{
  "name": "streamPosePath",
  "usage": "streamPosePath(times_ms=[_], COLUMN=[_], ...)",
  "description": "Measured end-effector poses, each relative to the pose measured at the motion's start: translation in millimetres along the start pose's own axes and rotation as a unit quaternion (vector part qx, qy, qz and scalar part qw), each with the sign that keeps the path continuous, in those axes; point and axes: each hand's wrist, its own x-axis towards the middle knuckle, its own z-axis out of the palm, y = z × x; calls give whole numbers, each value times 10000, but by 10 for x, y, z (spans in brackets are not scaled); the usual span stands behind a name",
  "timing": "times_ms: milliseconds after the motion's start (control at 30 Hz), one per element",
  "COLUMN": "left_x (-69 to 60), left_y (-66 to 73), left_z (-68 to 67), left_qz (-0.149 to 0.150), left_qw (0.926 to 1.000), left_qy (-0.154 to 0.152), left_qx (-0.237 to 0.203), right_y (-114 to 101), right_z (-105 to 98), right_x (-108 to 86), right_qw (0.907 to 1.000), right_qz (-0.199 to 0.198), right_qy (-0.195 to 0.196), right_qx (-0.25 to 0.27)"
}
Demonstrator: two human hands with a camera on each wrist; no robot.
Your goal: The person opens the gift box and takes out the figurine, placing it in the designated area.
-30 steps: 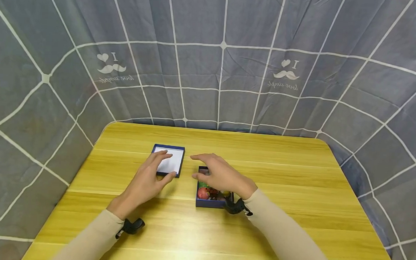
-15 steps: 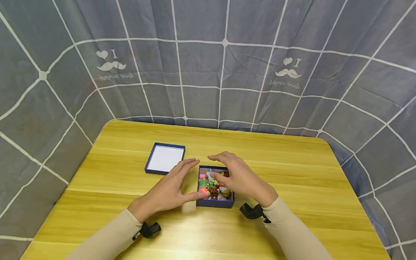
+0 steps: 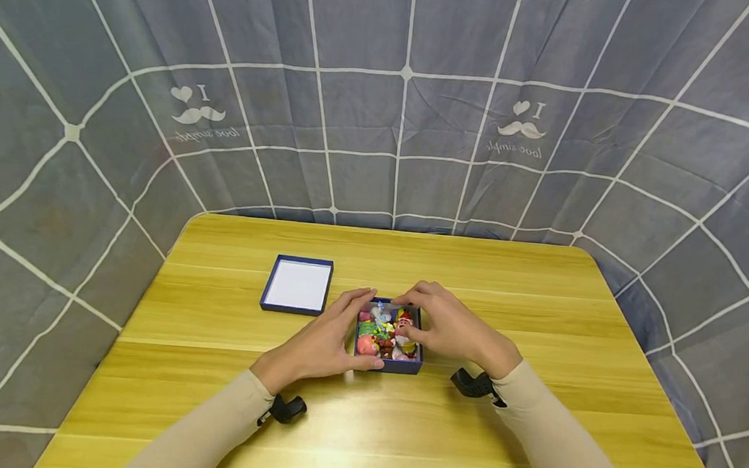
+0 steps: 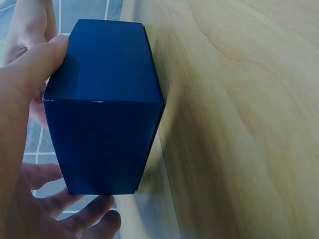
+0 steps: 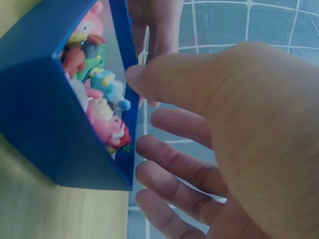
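The left hand grips the blue box at nine o'clock. The right hand, half spread, empty, is at two.

Plain beige long sleeves, close-fitting, end behind the bare fingers; each bears a curved black wrist unit at its end.

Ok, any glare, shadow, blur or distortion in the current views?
Head: bright glare on the near part of the table, curtain lines bowing, possibly from the lens. Left wrist: soft shadow beside the box, bluish cast. Right wrist: figurines slightly soft.
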Motion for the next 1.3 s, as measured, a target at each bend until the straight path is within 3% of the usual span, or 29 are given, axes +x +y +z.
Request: streamPosePath(times_ms=[600, 1300], left_x=[34, 38], left_y=[-3, 40], left_z=[7, -32], left_qz=[-63, -308], left_qw=[9997, 9992], left_qy=[-183, -204], left_qx=[-165, -126], right_y=[17, -42], right_z=[69, 120], right_x=[-29, -75], right_qw=[9965, 9979], right_qz=[81, 101], right_qy=[-55, 81], right_qx=[-831, -636])
